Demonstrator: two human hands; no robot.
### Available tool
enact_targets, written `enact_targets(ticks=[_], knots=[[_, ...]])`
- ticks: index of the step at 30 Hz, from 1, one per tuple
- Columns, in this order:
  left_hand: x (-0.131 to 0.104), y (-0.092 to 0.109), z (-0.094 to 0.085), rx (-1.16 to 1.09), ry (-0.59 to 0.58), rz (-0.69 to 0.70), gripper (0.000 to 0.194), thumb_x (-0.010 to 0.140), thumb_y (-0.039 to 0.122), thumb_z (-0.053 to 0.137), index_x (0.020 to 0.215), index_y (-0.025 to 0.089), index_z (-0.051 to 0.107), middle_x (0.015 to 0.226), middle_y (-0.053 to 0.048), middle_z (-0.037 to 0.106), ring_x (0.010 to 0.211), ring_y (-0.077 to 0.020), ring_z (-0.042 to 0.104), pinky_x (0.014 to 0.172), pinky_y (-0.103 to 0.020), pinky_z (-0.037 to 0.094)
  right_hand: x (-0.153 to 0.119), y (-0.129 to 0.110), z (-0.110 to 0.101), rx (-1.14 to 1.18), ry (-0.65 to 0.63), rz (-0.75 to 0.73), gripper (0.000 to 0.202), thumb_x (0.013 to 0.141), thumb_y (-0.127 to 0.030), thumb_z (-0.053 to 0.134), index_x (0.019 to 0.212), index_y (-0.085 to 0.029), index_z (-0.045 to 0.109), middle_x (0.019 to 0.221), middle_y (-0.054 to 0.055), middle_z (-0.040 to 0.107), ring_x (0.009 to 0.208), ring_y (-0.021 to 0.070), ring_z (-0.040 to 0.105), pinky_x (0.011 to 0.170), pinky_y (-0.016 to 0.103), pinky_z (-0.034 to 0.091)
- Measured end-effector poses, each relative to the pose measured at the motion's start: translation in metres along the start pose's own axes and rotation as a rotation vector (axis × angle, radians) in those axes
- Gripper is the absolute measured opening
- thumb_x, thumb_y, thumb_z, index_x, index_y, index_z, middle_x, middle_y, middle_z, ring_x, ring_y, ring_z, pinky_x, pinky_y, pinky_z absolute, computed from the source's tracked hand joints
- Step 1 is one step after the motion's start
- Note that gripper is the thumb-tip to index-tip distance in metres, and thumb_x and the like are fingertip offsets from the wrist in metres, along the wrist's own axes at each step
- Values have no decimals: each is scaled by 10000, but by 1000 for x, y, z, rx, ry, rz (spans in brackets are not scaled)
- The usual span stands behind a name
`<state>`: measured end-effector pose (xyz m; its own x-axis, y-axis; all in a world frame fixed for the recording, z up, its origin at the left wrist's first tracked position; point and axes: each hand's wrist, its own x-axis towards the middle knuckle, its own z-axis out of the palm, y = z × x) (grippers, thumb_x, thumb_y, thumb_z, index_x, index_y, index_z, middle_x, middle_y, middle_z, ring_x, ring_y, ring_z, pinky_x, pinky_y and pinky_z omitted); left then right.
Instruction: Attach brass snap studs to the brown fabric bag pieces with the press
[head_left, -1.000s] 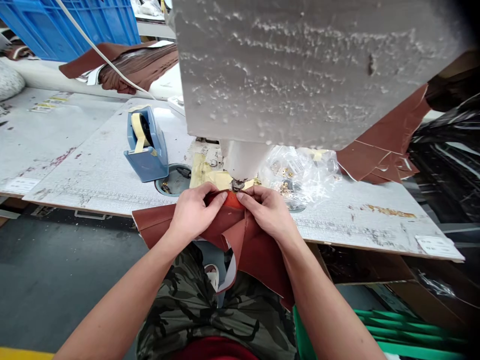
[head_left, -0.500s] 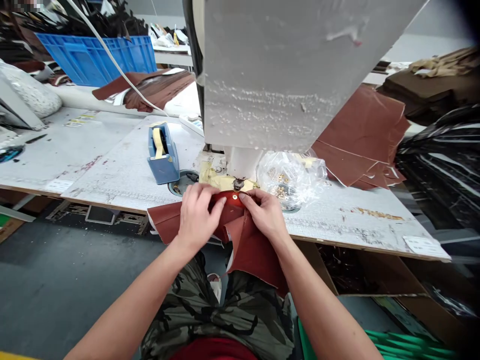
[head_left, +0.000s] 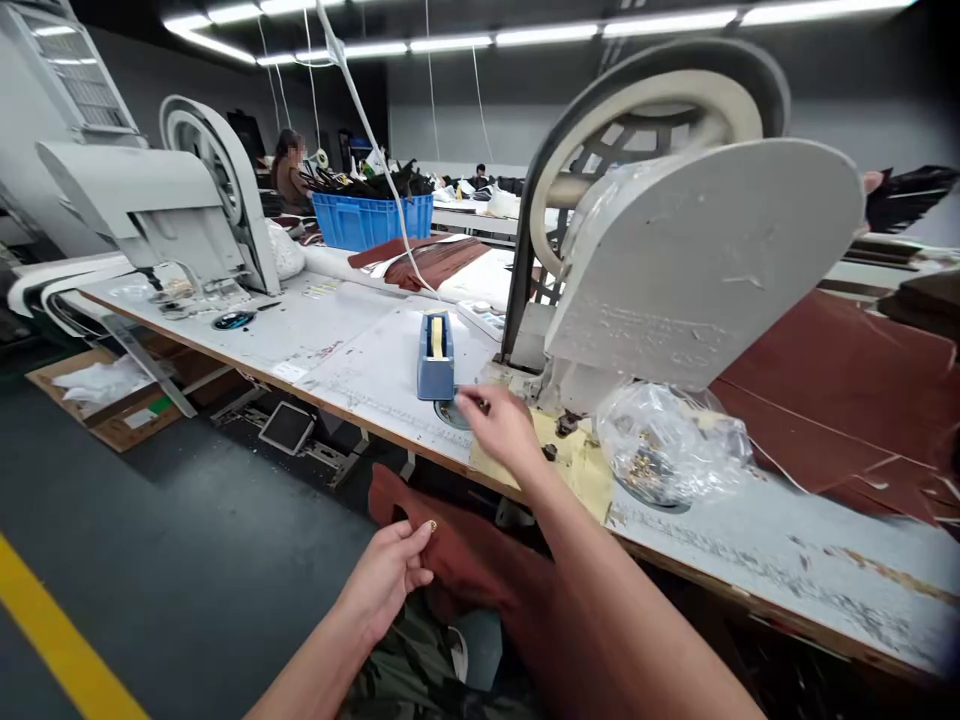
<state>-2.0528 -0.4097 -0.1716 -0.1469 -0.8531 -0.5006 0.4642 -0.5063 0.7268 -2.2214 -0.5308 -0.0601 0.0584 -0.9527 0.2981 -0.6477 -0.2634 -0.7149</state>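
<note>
My left hand (head_left: pixel 386 575) is closed on a reddish-brown leather piece (head_left: pixel 480 550), pinching it between thumb and fingers below the table's front edge. A small gold eyelet (head_left: pixel 433 526) shows by the thumb tip. Over a small round dish (head_left: pixel 451 414) my right hand (head_left: pixel 501 428) has its fingertips pinched together; whatever lies between them is too small to make out. The dish is partly hidden by that hand. Just behind it stands a blue tape dispenser (head_left: pixel 435 372). To the right of my right hand is the machine's yellowed base (head_left: pixel 577 465).
The grey machine head (head_left: pixel 697 270) with its large wheel rises on the right. Beside its base a clear plastic bag (head_left: pixel 675 440) holds gold fittings. Brown leather sheets (head_left: pixel 847 400) lie further right. A second machine (head_left: pixel 150 190) and a blue crate (head_left: pixel 367 220) stand further back.
The leather piece has come away from the machine and down below the table edge in my left hand. My right hand has let go of it and moved to the dish. The view has tilted up.
</note>
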Motion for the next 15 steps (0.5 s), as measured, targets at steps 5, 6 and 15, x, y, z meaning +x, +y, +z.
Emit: enact_targets(ticks=[5,6,15], knots=[[-16,4,-11,-169,78,-42,154,852,157,732,976,120,647,1103,-117,722,910,-192,718,870,-390,632,87,-4,21,224,-15,233,203,822,-367,699,872,-179,756,874,84,728,747,207,678,639,284,497],[-17,4,-13,-182,102,-36,147,852,149,730,965,124,638,1093,-113,723,911,-195,718,898,-421,627,94,-5,26,270,-35,263,180,816,-343,698,837,-170,745,788,69,710,662,185,661,567,265,480],[-11,-4,-25,-170,149,-15,176,837,171,755,946,132,623,1024,-96,727,896,-195,723,948,-469,613,93,-11,49,664,115,377,155,821,-276,641,906,-146,652,749,14,648,635,95,596,623,237,589]])
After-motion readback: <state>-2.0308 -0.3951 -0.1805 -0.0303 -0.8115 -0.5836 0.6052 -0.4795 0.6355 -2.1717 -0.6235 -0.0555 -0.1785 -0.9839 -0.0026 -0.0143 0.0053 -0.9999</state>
